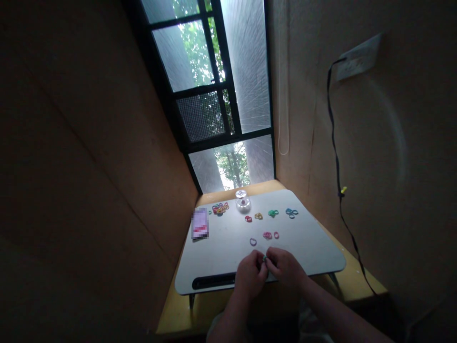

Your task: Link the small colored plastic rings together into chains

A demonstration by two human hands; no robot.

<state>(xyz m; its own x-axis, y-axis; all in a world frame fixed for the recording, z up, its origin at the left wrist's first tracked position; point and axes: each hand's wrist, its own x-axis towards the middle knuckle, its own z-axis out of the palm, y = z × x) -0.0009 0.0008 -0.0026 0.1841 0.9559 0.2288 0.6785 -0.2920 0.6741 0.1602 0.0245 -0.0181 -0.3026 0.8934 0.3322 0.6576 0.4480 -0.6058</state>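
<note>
While left hand [251, 275] and right hand [284, 267] pinch it, tiny green object [264, 258], mostly hidden

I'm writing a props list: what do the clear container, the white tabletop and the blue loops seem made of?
Clear container: probably glossy plastic, possibly glass; see-through with bright highlights.
White tabletop: perhaps laminated board, smooth; evenly pale surface.
Blue loops: likely elastic or rubber, finish unclear at this size; small rounded bands.
</note>
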